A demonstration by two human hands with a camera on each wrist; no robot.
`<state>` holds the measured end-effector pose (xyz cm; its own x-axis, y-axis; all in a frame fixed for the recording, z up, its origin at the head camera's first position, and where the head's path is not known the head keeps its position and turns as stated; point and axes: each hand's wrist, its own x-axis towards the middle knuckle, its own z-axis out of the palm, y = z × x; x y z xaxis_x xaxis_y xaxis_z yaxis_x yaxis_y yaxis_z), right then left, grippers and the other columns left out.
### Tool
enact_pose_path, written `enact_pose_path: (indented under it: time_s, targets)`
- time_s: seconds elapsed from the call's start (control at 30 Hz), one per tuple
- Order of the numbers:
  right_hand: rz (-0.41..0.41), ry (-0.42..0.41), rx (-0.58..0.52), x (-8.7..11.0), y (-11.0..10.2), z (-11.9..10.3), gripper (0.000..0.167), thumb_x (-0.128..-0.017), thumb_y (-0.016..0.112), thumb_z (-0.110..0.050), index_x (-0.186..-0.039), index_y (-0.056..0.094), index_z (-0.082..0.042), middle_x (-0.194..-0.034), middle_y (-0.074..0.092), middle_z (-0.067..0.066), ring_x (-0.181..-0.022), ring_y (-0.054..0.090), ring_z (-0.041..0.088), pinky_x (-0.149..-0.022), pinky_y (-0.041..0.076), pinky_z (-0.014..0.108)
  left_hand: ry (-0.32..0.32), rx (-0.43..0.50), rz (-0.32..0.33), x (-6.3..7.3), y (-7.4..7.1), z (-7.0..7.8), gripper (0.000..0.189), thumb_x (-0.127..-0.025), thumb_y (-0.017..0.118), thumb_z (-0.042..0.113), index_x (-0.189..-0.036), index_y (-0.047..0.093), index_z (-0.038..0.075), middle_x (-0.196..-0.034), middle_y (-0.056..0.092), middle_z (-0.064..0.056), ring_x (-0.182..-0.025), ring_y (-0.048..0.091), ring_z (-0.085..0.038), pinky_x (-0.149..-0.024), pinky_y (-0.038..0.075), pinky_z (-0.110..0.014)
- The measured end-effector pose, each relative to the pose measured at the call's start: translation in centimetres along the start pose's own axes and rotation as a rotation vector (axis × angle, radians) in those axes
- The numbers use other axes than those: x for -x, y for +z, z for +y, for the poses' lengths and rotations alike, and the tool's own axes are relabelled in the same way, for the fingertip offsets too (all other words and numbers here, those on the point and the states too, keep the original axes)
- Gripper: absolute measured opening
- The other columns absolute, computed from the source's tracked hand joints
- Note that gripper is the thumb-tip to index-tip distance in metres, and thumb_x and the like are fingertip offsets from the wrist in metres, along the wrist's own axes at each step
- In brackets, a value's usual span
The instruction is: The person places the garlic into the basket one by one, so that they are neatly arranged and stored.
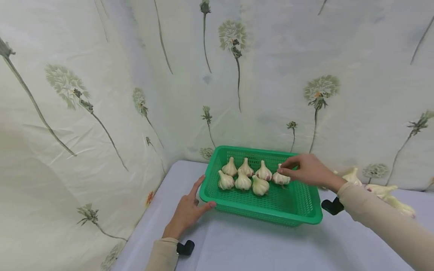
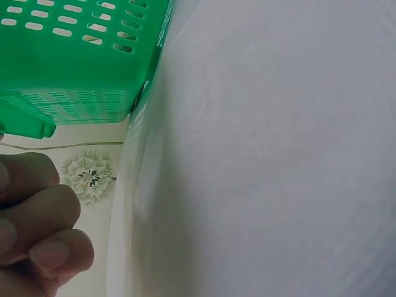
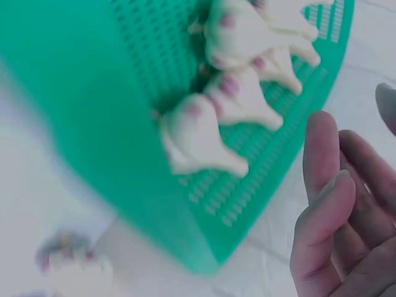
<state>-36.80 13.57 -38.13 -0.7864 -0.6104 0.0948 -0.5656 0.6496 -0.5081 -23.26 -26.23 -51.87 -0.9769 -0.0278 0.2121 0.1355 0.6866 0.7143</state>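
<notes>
Seven garlic bulbs (image 1: 243, 182) sit in the green basket (image 1: 264, 213) right of centre frame, and I've got the right hand (image 1: 311, 169) nearer, loose-fingered and empty beside the rightmost bulb (image 1: 282, 179), neck upward, while the left hand (image 1: 187, 211), thumb and forefinger spread, touches the basket's left end.

The basket (image 1: 264, 212) stands on the desk (image 1: 244, 244), before the sheet (image 1: 271, 75). Inside, four garlic bulbs (image 1: 263, 172) form the back row and three the front row. The left hand (image 1: 188, 210) is at the near left corner, the right hand (image 1: 306, 169) at the back row's rightmost bulb (image 1: 282, 179). More bulbs (image 1: 401, 207) lie on the desk to the basket's right.
</notes>
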Motion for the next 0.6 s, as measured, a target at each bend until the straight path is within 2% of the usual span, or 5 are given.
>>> enact_pose_path:
  time_s: [0.17,0.37,0.5,0.6]
  targets:
    - [0.067,-0.002,0.074,1.7,-2.3,1.2,0.030,-0.102,0.073,-0.039,-0.113,0.082,-0.012,-0.107,0.080,0.004,-0.072,0.072,0.007,-0.068,0.057,0.032,0.019,0.010,0.010,-0.2,-0.1,-0.1,0.096,-0.089,0.075,0.068,-0.167,0.023,0.050,-0.055,0.027,0.012,-0.053,0.022,-0.005,-0.050,0.026,-0.026]
    - [0.121,0.077,0.162,5.6,-3.5,5.6,0.036,-0.103,0.071,-0.041,-0.116,0.081,-0.009,-0.106,0.080,0.007,-0.080,0.074,0.015,-0.064,0.055,0.030,0.001,0.003,-0.019,0.0,0.0,-0.2,0.096,-0.090,0.075,0.067,-0.167,0.021,0.049,-0.054,0.027,0.013,-0.052,0.023,-0.005,-0.050,0.027,-0.026]
    - [0.162,0.181,0.224,8.3,-4.2,9.0,0.054,-0.102,0.070,-0.047,-0.124,0.074,0.002,-0.112,0.077,0.022,-0.089,0.075,0.032,-0.069,0.059,0.044,-0.002,-0.003,-0.012,0.0,-0.2,-0.2,0.097,-0.088,0.077,0.065,-0.166,0.020,0.054,-0.054,0.027,0.012,-0.052,0.023,-0.005,-0.050,0.026,-0.026]
    - [0.201,0.263,0.299,10.4,-4.8,11.1,0.070,-0.099,0.071,-0.054,-0.130,0.067,0.009,-0.120,0.070,0.035,-0.096,0.071,0.048,-0.070,0.056,0.057,0.002,0.000,-0.002,0.0,-0.2,-0.1,0.097,-0.088,0.078,0.064,-0.165,0.020,0.055,-0.055,0.027,0.012,-0.052,0.023,-0.006,-0.050,0.026,-0.025]
